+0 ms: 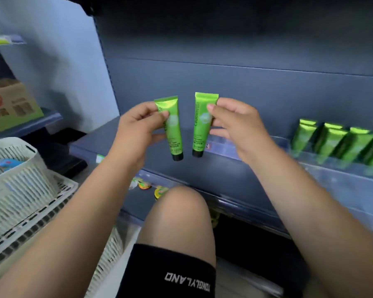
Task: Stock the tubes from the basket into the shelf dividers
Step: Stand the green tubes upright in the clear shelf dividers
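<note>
Two green tubes with black caps hang cap-down in front of the dark blue shelf (213, 168). My left hand (138, 127) pinches the left tube (173, 136) near its crimped top. The right tube (200, 130) is pinched at its upper edge by my right hand (237, 123). Both tubes are held upright, side by side and apart, above the shelf's front edge. Further right, several matching green tubes (340, 143) stand in clear plastic shelf dividers (323, 164). The white slotted basket (20, 186) is at the lower left.
My bare knee (181, 211) and black shorts are below the hands, close to the shelf front. Small yellow-lidded items (147, 186) lie on a lower shelf. A cardboard box (7, 104) sits on a neighbouring shelf at the left.
</note>
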The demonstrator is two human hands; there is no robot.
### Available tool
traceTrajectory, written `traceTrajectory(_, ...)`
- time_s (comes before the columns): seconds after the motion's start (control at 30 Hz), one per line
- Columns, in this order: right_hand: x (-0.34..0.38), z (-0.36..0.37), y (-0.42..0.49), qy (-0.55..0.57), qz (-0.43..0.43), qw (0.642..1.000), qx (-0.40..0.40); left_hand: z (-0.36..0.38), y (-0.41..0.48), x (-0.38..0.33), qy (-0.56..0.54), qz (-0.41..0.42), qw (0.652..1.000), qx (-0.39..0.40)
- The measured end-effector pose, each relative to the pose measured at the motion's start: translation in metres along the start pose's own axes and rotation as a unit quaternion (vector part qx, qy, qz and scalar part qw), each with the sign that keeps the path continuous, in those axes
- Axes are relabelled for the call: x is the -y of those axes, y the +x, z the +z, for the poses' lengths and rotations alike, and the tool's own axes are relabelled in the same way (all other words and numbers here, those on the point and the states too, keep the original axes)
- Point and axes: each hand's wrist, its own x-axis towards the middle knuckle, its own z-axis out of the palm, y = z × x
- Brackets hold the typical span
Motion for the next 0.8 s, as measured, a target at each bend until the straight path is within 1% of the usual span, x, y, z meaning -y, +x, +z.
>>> traceTrajectory(0.17,0.004,-0.102,-0.038,-0.003,-0.028,0.993,-0.115,0.095,-0.002,0.020,-0.005,-0.002,0.994,0.112)
traceTrajectory(0.33,-0.005,-0.186,-0.071,0.013,-0.041,0.970,-0.239,0.193,-0.007,0.045,-0.033,0.002,0.982,0.184)
traceTrajectory(0.4,-0.006,-0.212,-0.079,-0.007,-0.048,0.964,-0.263,0.231,-0.008,0.054,-0.044,0.013,0.979,0.198)
traceTrajectory(0.5,-0.012,-0.245,-0.082,-0.067,-0.073,0.951,-0.293,0.277,-0.002,0.075,-0.065,0.031,0.975,0.208)
traceTrajectory(0.6,-0.020,-0.272,-0.077,-0.111,-0.076,0.945,-0.300,0.303,0.010,0.095,-0.070,0.041,0.978,0.194)
traceTrajectory(0.7,-0.021,-0.293,-0.065,-0.102,-0.085,0.939,-0.317,0.314,0.026,0.115,-0.064,0.035,0.979,0.192)
traceTrajectory(0.8,-0.023,-0.307,-0.048,-0.081,-0.094,0.936,-0.330,0.318,0.045,0.130,-0.057,0.051,0.979,0.191)
